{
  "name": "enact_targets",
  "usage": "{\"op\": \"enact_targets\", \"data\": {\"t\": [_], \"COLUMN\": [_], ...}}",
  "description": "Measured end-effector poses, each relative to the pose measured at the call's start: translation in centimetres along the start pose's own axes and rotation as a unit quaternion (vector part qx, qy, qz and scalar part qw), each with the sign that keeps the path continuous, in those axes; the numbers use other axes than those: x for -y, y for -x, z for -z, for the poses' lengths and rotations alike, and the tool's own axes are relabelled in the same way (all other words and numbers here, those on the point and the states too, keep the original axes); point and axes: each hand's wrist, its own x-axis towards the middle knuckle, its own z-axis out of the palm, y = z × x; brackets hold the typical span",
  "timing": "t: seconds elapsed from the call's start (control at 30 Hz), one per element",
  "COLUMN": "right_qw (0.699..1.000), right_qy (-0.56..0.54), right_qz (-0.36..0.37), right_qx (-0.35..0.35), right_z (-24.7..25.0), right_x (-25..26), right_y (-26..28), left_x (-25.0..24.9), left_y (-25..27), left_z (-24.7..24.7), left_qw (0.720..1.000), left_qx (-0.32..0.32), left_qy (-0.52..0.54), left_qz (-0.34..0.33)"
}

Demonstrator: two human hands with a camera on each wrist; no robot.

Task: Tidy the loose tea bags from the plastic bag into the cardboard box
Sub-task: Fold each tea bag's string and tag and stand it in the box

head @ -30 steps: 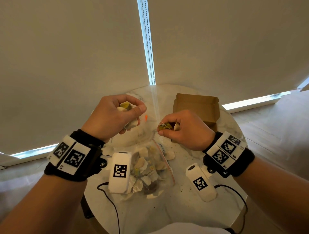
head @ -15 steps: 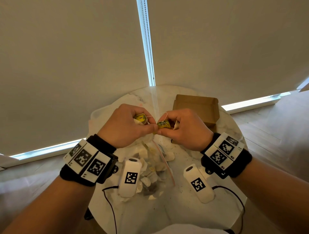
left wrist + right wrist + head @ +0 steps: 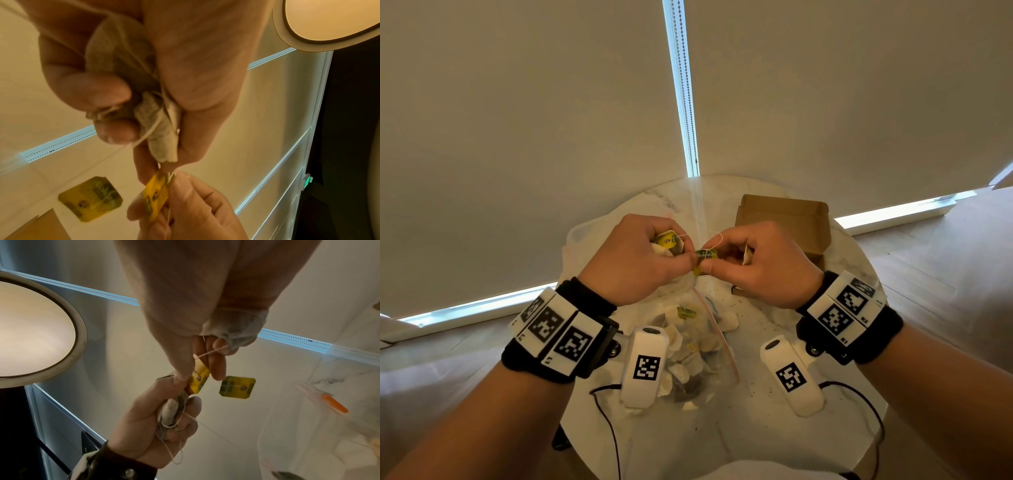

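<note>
Both hands are raised together above the middle of the round marble table. The left hand is closed round bunched tea bags – one yellow tag shows at its knuckles. The right hand pinches a second yellow tag between thumb and forefinger, with another tea bag tucked in its curled fingers. The plastic bag of loose tea bags lies below the hands; the open cardboard box sits near the far right edge.
</note>
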Motion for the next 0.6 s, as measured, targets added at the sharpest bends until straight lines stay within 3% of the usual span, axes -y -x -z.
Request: {"op": "enact_targets", "data": {"t": [0.3, 0.47, 0.6], "right_qw": [1.0, 1.0, 1.0], "right_qy": [-0.019, -0.015, -0.02], "right_qz": [0.0, 0.014, 0.015], "right_qx": [-0.004, -0.003, 0.005], "right_z": [0.5, 0.6, 0.8], "right_x": [0.0, 0.7, 0.9], "right_y": [0.0, 0.0, 0.0], "left_x": [0.5, 0.6, 0.5], "left_y": [0.3, 0.4, 0.2], "left_z": [0.1, -0.6, -1.1], "left_qw": [0.997, 0.995, 0.993], "left_qx": [0.007, 0.072, 0.084], "left_qy": [0.067, 0.046, 0.05], "left_qz": [0.047, 0.046, 0.07]}}
